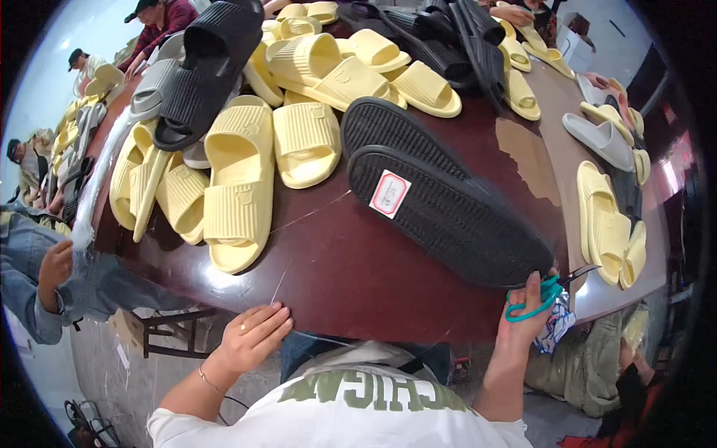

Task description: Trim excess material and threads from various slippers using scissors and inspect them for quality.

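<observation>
On the table (321, 287), a slipper heap (328, 63) lies behind and left of two overturned slippers (452, 216) (scissors (551, 293) at right).

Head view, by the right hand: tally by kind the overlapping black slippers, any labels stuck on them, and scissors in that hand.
Black slippers: 2
White label with red border: 1
Teal-handled scissors in the right hand: 1
Total: 4

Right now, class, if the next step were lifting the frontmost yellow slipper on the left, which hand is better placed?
Probably the left hand: it rests at the table's edge near that yellow slipper, with no tool. The right hand is farther off, holding teal-handled scissors by the black slippers.
</observation>
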`<action>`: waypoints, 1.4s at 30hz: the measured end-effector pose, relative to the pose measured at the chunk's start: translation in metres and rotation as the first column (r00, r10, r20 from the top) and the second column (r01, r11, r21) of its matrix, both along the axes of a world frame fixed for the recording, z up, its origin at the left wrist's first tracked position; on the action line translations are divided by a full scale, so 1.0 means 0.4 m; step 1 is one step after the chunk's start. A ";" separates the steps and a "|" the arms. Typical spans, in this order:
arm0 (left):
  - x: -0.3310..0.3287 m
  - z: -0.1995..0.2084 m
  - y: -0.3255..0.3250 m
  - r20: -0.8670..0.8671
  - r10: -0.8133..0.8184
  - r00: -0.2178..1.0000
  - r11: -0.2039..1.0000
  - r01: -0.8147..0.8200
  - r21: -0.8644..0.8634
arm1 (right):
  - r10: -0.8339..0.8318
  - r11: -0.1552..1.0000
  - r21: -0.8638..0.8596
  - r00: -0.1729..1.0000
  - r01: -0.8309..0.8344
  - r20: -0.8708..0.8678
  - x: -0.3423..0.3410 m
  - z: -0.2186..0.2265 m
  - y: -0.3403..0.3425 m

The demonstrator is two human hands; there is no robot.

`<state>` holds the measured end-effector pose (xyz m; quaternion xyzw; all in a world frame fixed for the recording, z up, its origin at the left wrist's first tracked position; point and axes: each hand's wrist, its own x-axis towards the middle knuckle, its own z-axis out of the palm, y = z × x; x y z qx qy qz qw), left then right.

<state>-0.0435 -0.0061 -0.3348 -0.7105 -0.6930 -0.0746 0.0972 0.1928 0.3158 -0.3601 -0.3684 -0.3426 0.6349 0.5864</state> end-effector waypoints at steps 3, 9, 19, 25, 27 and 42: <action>0.019 -0.015 -0.059 0.049 0.037 0.998 0.986 -0.045 0.162 | -0.043 0.999 0.024 0.999 0.044 -0.024 -0.008 -0.007 0.006; 0.027 -0.079 -0.203 0.054 0.410 0.910 0.817 -0.340 -0.465 | 0.040 0.999 -0.011 0.999 -0.040 0.005 -0.007 0.011 -0.006; 0.020 0.128 0.106 0.401 0.178 0.899 0.980 -0.199 0.011 | 0.125 0.992 -0.023 0.991 -0.124 0.053 -0.005 0.033 -0.025; -0.053 0.143 0.381 0.160 -0.060 0.985 0.871 -0.027 0.491 | 0.227 0.973 0.031 0.970 -0.230 0.092 0.021 0.031 -0.032; -0.078 0.139 0.436 0.124 -0.092 0.988 0.839 0.010 0.544 | 0.267 0.960 0.067 0.959 -0.274 0.094 0.024 0.027 -0.035; -0.147 0.059 0.530 0.286 -0.226 0.931 0.854 0.048 0.518 | 0.246 0.969 0.006 0.963 -0.248 0.115 0.013 0.039 -0.031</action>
